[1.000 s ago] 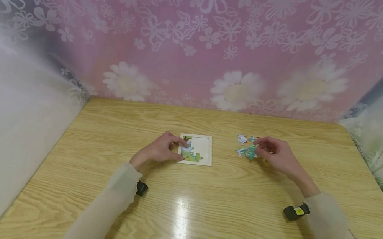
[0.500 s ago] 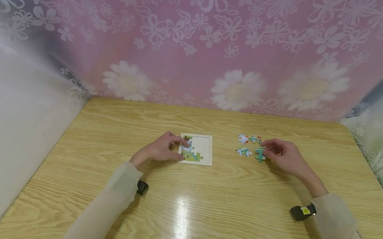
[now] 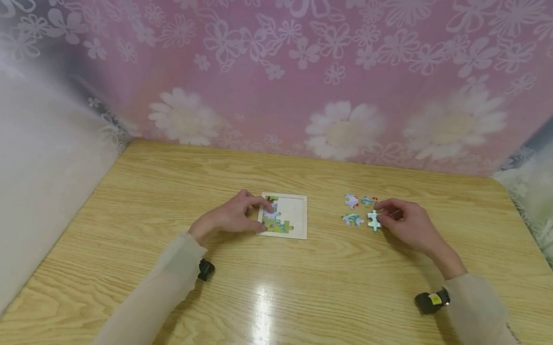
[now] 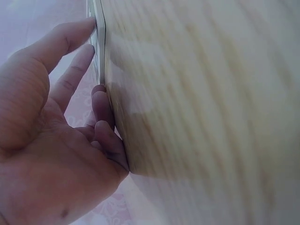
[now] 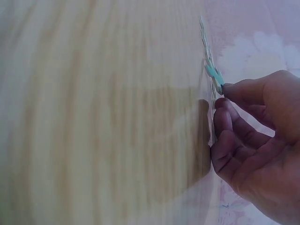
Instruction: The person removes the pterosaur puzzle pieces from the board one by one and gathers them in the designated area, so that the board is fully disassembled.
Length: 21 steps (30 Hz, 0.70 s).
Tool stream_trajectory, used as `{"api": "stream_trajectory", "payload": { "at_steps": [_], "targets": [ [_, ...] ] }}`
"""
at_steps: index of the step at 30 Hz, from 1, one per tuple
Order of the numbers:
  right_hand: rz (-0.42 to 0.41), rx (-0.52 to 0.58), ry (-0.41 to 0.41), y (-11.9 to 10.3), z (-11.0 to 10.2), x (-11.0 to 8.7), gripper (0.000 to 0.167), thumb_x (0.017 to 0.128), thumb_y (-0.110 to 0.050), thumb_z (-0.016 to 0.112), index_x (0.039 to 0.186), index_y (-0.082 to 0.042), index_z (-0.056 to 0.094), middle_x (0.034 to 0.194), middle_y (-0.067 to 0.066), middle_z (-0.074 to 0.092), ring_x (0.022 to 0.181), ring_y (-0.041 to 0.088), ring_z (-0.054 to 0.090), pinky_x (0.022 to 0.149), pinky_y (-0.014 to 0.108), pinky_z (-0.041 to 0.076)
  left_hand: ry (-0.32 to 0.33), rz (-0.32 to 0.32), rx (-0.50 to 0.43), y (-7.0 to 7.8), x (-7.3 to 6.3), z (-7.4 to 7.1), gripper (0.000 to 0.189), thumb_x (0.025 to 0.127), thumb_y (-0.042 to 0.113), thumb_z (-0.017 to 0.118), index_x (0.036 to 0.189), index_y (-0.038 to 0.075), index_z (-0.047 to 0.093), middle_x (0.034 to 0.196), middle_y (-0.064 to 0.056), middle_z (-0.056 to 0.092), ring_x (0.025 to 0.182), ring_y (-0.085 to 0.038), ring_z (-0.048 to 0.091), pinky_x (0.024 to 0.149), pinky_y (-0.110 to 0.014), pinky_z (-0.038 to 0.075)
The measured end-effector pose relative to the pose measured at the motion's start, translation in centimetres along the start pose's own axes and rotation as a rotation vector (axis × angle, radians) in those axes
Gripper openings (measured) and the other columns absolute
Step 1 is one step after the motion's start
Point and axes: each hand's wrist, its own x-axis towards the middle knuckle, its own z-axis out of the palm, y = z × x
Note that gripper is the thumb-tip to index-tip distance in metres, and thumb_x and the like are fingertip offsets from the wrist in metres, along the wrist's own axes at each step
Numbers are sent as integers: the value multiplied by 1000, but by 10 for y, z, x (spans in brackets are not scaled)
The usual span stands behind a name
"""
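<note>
A square puzzle tray (image 3: 297, 219) with a pale frame lies left of the table's middle, joined pieces (image 3: 277, 226) filling its left side and lower edge. My left hand (image 3: 233, 214) rests over its left border, thumb and index fingertips pressing down there; in the left wrist view, the outer fingers (image 4: 108, 138) curl against the table beside the tray's edge. My right hand (image 3: 408, 225) pinches a teal-and-white puzzle piece (image 3: 374, 220) between thumb and fingertips. In the right wrist view, that piece (image 5: 214, 77) stands tilted close over the table, the other fingers folded below.
Loose puzzle pieces lie just left of the right hand: a white-and-red one (image 3: 351, 201), a green-and-red one (image 3: 369, 200) and a blue-green one (image 3: 353, 219). The wooden table (image 3: 324, 299) ends at a flowered pink curtain (image 3: 265, 82) behind.
My right hand has moved slightly right with the pinched piece, away from the loose ones, then a little back. The piece has turned and looks paler. My left hand has stayed still.
</note>
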Motion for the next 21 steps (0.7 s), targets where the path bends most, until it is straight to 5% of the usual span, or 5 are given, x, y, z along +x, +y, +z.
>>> {"api": "stream_trajectory", "payload": {
  "at_steps": [21],
  "targets": [
    [9,5,16,-11,2,2,27,102,-24,63,122,-7,70,106,12,72,93,23,66,73,30,51,20,-2,40,-1,0,4,36,97,28,72,131,28,62,120,-10,39,105,-26,36,89,-44,33]
  ]
}}
